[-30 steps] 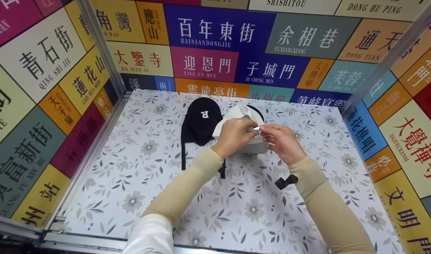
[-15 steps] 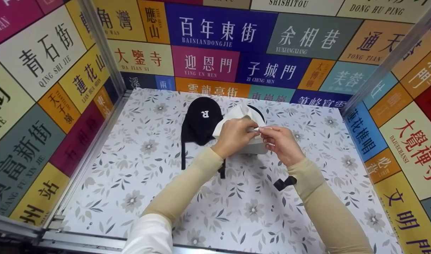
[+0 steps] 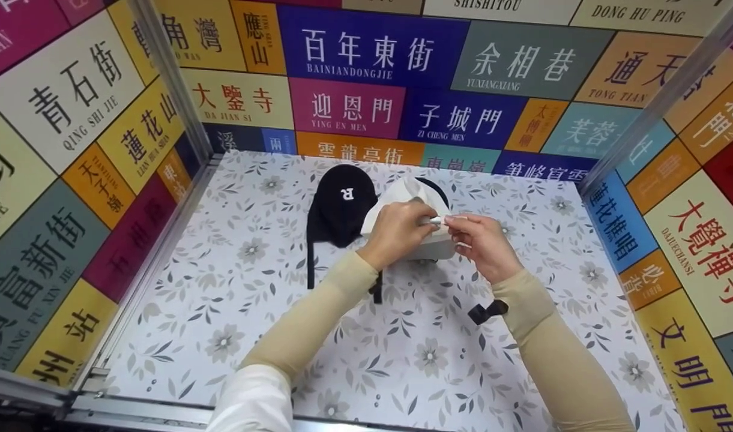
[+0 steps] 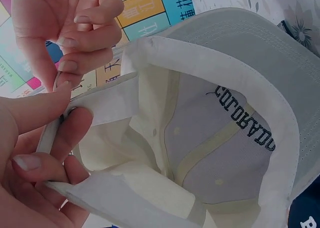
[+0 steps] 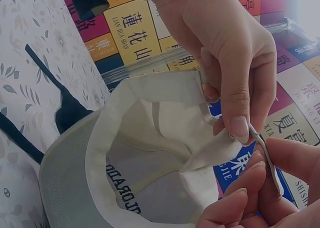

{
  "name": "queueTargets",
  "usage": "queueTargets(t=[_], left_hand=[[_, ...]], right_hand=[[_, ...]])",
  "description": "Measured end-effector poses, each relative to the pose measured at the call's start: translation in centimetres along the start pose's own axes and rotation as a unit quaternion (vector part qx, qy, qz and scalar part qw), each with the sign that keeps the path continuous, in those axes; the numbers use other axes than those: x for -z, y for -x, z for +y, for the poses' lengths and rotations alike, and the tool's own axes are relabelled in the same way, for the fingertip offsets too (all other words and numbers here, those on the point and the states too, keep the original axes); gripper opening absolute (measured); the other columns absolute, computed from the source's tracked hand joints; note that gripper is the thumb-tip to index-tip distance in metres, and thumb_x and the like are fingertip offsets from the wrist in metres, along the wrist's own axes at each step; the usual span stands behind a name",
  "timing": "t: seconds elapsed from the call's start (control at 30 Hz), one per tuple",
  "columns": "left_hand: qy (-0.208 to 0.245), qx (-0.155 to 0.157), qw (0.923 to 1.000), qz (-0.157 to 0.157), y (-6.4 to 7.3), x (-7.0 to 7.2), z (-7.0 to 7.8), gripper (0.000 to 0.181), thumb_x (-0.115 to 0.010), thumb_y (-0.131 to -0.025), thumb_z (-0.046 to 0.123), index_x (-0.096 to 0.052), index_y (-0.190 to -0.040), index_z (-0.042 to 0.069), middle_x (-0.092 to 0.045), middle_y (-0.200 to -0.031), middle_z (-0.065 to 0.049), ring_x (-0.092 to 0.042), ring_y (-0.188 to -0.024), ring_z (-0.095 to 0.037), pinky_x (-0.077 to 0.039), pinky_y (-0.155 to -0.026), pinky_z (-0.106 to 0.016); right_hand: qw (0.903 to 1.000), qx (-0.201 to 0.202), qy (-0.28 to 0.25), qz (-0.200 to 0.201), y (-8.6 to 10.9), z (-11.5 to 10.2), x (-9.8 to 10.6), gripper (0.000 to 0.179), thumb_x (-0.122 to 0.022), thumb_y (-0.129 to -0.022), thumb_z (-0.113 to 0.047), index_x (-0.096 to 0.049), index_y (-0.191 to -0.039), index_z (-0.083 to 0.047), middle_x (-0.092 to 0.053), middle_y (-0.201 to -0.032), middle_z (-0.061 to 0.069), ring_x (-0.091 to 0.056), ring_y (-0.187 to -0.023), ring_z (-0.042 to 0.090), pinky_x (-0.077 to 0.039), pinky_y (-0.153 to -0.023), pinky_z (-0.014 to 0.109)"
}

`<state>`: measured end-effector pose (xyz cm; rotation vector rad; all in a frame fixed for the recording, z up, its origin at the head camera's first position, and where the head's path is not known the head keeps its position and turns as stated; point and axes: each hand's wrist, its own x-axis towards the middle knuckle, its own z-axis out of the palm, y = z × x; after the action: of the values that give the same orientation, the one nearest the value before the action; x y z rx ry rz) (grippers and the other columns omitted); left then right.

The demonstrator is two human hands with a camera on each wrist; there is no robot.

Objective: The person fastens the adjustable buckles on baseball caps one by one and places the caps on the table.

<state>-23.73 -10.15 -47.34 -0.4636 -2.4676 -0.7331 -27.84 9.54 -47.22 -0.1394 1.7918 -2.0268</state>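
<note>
A cream baseball cap with a grey brim is held between both hands. Its hollow inside faces the left wrist camera, where dark embroidered letters show through in reverse. At the cap's back opening, my left hand pinches the narrow adjusting strap between thumb and fingers. My right hand pinches the same strap close beside the left fingertips, its thumb and index finger around the strap's end. The strap's fastening is mostly covered by the fingers.
Left of the cream cap lies a black cap with a white letter R and long dark straps. A dark band sticks out at the right wrist. Panels with printed signs enclose the flower-patterned table.
The right fingertips have shifted slightly to the right, with a bit of white strap showing above them. The left hand and both caps stay nearly where they were.
</note>
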Motion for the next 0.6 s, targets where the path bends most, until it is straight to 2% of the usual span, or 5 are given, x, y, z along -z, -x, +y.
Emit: queueTargets(t=[0.33,0.5,0.6], left_hand=[[0.013,-0.008,0.9999,0.001,-0.04,-0.13,0.00,0.014,-0.081,-0.087,0.025,-0.080,-0.098,0.017,-0.074,-0.090,0.006,-0.068,-0.079,-0.009,-0.053,-0.075,-0.029],[-0.001,-0.001,1.0000,-0.001,-0.04,0.05,0.02,0.015,-0.080,-0.087,0.025,-0.080,-0.098,0.016,-0.075,-0.091,0.007,-0.069,-0.081,-0.009,-0.053,-0.076,-0.029],[-0.010,0.002,0.9999,0.000,-0.05,0.17,0.05,0.015,-0.081,-0.086,0.025,-0.080,-0.098,0.016,-0.075,-0.091,0.007,-0.069,-0.081,-0.009,-0.052,-0.076,-0.028]], right_hand=[[1.0000,-0.002,-0.002,-0.001,0.13,0.18,0.44,0.021,-0.079,-0.088,-0.024,-0.071,-0.093,-0.005,-0.063,-0.080,0.000,-0.058,-0.070,0.014,-0.046,-0.061,0.028],[0.9997,-0.010,0.014,-0.018,0.12,0.12,0.59,0.025,-0.078,-0.090,-0.027,-0.070,-0.098,-0.005,-0.066,-0.085,0.001,-0.060,-0.072,0.013,-0.048,-0.064,0.030],[0.9994,-0.010,0.022,-0.026,0.12,0.02,0.70,0.031,-0.076,-0.091,-0.029,-0.069,-0.108,-0.004,-0.066,-0.091,0.002,-0.060,-0.075,0.013,-0.048,-0.064,0.030]])
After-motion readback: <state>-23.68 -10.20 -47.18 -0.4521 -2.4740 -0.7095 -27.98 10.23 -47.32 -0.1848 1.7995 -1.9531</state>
